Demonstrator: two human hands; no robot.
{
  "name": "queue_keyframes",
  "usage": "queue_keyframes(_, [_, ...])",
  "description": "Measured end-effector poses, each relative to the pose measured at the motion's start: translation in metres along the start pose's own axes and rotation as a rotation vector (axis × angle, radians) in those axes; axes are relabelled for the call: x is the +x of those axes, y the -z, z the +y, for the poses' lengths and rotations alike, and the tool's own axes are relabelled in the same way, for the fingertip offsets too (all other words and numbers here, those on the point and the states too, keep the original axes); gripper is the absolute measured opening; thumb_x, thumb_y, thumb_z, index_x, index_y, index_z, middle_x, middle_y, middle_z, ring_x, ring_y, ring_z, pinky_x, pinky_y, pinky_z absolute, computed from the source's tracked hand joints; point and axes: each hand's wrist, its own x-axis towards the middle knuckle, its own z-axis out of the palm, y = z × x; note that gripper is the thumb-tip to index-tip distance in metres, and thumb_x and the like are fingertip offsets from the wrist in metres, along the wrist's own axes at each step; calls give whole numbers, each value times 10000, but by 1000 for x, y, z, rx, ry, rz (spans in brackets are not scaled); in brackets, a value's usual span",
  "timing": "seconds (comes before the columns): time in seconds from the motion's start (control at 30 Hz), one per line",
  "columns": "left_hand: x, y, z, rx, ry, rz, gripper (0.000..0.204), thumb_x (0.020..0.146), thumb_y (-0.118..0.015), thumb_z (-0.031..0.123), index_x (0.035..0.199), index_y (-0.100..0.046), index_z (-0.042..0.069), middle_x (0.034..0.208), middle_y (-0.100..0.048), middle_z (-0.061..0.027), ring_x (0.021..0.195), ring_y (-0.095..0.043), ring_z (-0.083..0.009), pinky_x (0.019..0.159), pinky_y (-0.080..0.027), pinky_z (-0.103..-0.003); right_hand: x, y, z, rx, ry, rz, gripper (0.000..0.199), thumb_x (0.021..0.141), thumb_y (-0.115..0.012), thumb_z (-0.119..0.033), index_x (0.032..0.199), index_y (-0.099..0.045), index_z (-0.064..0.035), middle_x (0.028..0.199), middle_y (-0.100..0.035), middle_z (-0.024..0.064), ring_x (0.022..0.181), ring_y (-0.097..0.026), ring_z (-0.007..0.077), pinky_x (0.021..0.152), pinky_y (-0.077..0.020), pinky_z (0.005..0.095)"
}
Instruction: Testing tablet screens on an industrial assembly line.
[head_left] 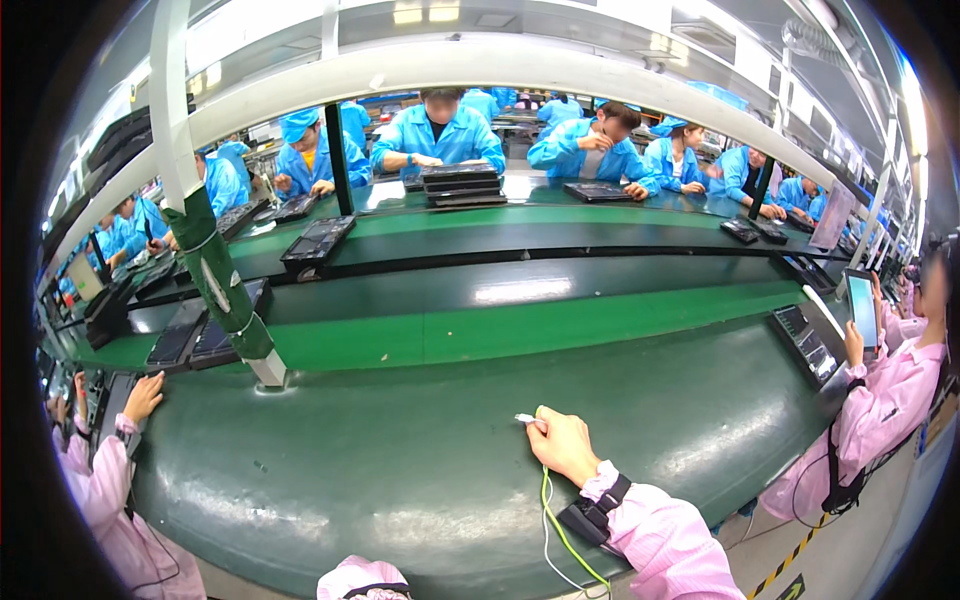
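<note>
The dark green bench (420, 470) is curving wide across the view, with the conveyor (520, 330) running behind it and workers in blue sitting along the far side. Dark trays (460, 185) are stacking up over there. A co-worker in pink (885, 395) is holding a tablet on the right. Now the right hand (563, 445): it is resting knuckles-up on the bench, forearm coming in from the lower edge, wrist strap (600, 510) on, fingers pinching a small white connector (526, 419) against the surface. Its green cable (548, 500) is trailing back toward the wearer. A light, steady pinch near the tip looks best here. The left hand is not showing.
</note>
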Motion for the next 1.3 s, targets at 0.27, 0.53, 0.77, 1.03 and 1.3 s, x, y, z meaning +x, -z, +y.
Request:
queue_keyframes(0.27, [2,-4,3,3,8,-5,443,757,-585,362,475,-377,91,454,-361,-50,401,-393,-250,450,-321,-366,-1,4,-1,12,22,-18,174,793,-534,-184,690,-500,-48,538,-528,152,550,-548,370,549,-429,439])
queue_keyframes(0.53, [2,-6,4,6,7,-2,442,767,-577,358,478,-377,89,456,-361,-52,402,-391,-249,451,-323,-366,-1,2,-1,9,1,-40,171,799,-526,-196,717,-534,-45,556,-557,165,578,-568,384,577,-447,458])
queue_keyframes(0.77, [4,-5,5,-3,12,-9,442,776,-570,354,480,-378,88,458,-360,-54,403,-390,-248,452,-324,-367,-1,1,1,15,51,19,204,784,-539,-172,645,-446,-53,511,-489,144,509,-515,367,509,-411,416])
queue_keyframes(1.03, [5,-4,5,-8,11,-11,442,786,-563,350,483,-378,87,461,-360,-55,405,-389,-247,453,-325,-368,-1,3,0,-4,32,-23,165,794,-518,-178,703,-530,-41,547,-551,169,566,-562,387,565,-442,465])
queue_keyframes(1.3, [6,-4,5,-7,13,-13,442,795,-555,346,485,-378,85,463,-359,-57,406,-387,-246,453,-326,-368,-1,1,0,14,42,25,209,777,-541,-166,640,-441,-46,500,-479,144,498,-508,361,509,-400,424])
